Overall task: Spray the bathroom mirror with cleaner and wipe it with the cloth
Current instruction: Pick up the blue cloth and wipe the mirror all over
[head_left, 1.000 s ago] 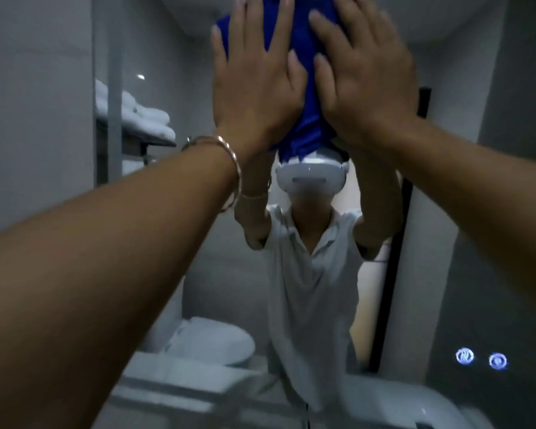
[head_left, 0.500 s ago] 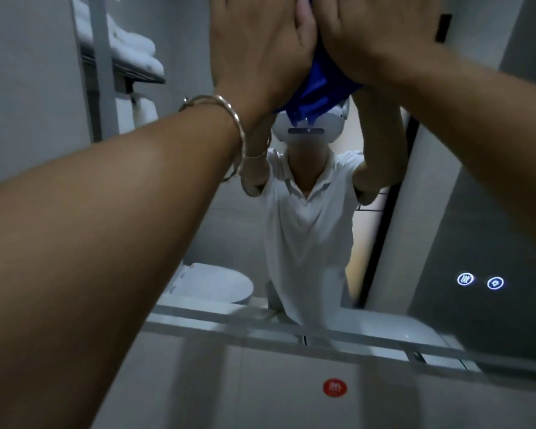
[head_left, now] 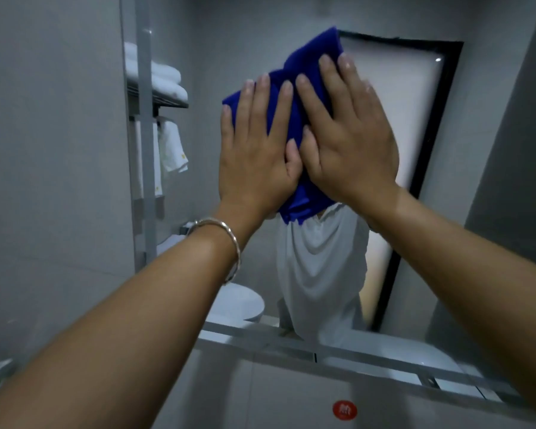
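Observation:
A bright blue cloth [head_left: 304, 66] lies flat against the bathroom mirror [head_left: 229, 41] in the middle of the view. My left hand [head_left: 254, 153] presses on its left half with straight fingers; a silver bangle sits on that wrist. My right hand [head_left: 350, 144] presses on its right half, fingers spread flat, thumb next to the left thumb. The cloth's lower corner hangs below my palms. The mirror shows a person in a white shirt, both arms raised. No spray bottle is in view.
The mirror's metal frame [head_left: 291, 348] runs across the bottom, with a grey panel and a round red sticker [head_left: 344, 410] below it. The grey tiled wall [head_left: 44, 150] is at left. Reflected in the glass are a towel shelf [head_left: 164, 82], a toilet [head_left: 242, 301] and a frosted door [head_left: 399, 119].
Both hands have slid the cloth down the mirror from the top edge to the middle of the view. The cloth's upper part now shows above my fingertips.

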Tool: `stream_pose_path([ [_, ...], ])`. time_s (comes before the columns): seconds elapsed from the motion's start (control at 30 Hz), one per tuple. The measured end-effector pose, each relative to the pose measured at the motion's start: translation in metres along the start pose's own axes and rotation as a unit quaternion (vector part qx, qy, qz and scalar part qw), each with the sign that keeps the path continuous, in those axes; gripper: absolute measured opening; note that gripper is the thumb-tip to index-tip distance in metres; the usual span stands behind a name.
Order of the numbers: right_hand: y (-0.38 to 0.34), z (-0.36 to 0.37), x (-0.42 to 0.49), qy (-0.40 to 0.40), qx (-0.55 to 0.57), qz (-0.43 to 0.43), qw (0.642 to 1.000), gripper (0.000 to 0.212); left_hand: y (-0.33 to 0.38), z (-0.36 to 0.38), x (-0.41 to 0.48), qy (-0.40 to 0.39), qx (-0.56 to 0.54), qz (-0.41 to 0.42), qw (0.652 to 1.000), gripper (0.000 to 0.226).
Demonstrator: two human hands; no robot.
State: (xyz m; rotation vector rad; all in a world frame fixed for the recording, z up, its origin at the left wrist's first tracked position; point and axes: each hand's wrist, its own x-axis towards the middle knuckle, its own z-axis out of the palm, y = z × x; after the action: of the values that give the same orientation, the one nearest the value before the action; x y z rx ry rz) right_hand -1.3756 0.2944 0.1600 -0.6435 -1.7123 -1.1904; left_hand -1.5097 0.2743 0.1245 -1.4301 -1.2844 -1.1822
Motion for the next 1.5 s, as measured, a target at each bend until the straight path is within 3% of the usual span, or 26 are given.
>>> stream_pose_path([
  [1.0,-0.102,0.018,-0.159,-0.103,0.063,-0.094,0.988,0.054,-0.024,0.010,-0.211,-0.098,0.018,-0.034,0.994,0.068],
  [1.5,-0.124,0.026,-0.195,-0.126,0.083,-0.114,0.982,0.051,-0.030,0.012,-0.255,-0.141,0.023,-0.053,0.988,0.068],
])
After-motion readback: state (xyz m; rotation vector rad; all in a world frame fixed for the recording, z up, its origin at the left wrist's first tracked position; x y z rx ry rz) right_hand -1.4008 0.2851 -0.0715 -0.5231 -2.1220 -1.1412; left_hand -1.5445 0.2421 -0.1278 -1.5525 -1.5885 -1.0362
